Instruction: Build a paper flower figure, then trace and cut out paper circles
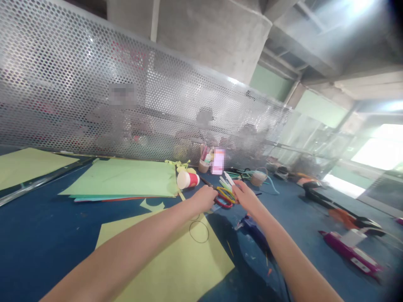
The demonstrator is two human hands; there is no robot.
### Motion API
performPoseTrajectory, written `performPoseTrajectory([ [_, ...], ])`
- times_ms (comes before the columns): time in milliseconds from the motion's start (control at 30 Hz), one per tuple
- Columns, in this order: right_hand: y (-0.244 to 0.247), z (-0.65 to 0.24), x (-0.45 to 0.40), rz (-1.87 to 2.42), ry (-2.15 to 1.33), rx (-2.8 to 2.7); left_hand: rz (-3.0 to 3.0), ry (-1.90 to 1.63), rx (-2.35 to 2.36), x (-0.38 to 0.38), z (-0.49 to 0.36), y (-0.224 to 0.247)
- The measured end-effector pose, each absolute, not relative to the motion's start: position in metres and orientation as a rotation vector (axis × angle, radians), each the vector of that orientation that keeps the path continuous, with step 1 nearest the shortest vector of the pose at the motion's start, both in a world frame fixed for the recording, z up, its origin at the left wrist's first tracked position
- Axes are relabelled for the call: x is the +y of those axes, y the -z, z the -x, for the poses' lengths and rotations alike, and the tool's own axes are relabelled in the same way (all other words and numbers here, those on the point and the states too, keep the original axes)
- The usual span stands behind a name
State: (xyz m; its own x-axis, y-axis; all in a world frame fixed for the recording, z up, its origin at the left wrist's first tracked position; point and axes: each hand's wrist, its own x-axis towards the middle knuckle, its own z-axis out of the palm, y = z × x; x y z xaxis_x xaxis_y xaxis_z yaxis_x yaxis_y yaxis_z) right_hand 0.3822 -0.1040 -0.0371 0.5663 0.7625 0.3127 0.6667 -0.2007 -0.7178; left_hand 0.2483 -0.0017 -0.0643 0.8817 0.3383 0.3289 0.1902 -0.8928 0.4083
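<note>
My left hand (205, 199) is closed, its fingers curled beside red-handled scissors (224, 205). What it grips, if anything, is hidden. A dark slim object (206, 181) lies just beyond its knuckles. My right hand (244, 193) is closed around a slim white stick (229, 178), which points up and away to the left. Yellow scissor handles (227, 195) lie between my two hands. Under my left forearm is a yellow paper sheet (170, 260) with a circle drawn on it. A red and white paper cup (188, 180) lies on its side beyond my left hand.
Stacked green sheets (126, 178) lie at left, near a paper offcut (153, 205). A phone (218, 161) stands beside a cup of pens (204, 165). A blue glue gun (255, 228) and a purple power strip (352, 253) lie at right. A perforated metal screen (176, 92) borders the table.
</note>
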Motion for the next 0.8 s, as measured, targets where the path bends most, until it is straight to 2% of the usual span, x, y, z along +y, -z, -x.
performPoseTrajectory([
  [333,0.024,-0.363,-0.132,1.533,-0.334,-0.994,-2.056,-0.636,0.407,0.004,-0.189,0.056],
  [533,0.018,-0.337,-0.136,1.614,-0.574,-1.081,-1.707,-0.674,0.439,0.003,-0.14,0.064],
  [800,0.02,-0.322,-0.135,1.785,-0.641,-1.21,-1.55,-0.639,0.405,0.0,-0.128,0.06],
])
